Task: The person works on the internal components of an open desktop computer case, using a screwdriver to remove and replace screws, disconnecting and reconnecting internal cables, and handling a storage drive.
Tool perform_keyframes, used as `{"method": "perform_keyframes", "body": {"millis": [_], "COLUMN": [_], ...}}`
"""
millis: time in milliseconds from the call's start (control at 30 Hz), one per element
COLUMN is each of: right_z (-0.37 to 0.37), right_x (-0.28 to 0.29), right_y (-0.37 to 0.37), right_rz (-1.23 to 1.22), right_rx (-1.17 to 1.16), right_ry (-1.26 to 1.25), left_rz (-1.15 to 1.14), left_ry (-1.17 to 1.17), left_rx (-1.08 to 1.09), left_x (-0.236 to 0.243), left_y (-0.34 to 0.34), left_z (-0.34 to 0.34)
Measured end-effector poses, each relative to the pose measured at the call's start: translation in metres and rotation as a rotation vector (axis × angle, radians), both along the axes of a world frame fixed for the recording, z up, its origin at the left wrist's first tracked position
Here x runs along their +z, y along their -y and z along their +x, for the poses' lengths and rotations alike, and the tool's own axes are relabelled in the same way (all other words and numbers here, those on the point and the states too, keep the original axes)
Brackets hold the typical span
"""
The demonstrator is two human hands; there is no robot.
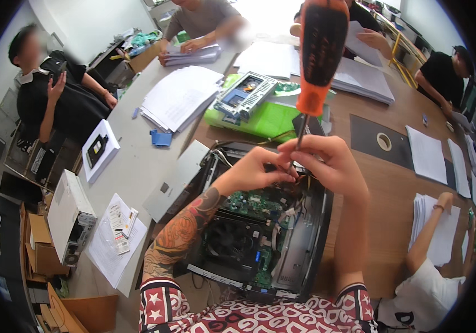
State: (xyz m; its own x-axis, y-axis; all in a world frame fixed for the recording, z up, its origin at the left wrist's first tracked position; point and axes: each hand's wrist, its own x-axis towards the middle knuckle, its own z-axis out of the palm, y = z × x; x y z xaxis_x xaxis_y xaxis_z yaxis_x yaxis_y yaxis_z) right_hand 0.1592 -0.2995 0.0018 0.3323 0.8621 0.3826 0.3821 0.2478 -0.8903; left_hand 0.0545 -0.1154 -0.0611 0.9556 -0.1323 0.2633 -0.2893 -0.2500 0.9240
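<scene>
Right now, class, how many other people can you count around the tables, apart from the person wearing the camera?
5: a seated person far left, one at top centre, one's hand top right, one far right, one bottom right. More may be hidden.

Taking the opened computer case (260,233) as the landmark, both hands are crowding its far end, with the left hand (252,172) and right hand (329,164) meeting over the boards and the orange-handled screwdriver (320,53) rising steeply above them. Left of the case, a detached grey side panel (174,180) is taking up the table, while the green bag (260,119) and drive cage (246,94) are blocking the far side. To the right of the case, bare brown tabletop (385,194) is lying open until the paper stack (441,230).
</scene>
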Motion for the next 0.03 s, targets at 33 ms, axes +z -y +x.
{"method": "perform_keyframes", "body": {"millis": [33], "right_z": [-0.0001], "right_x": [0.0008], "right_y": [0.0007], "right_rz": [0.003], "right_rx": [-0.006], "right_ry": [-0.008], "left_rz": [-0.029], "left_ry": [-0.015], "left_rx": [-0.002], "left_x": [0.0007], "left_y": [-0.0003], "left_z": [0.0004]}}
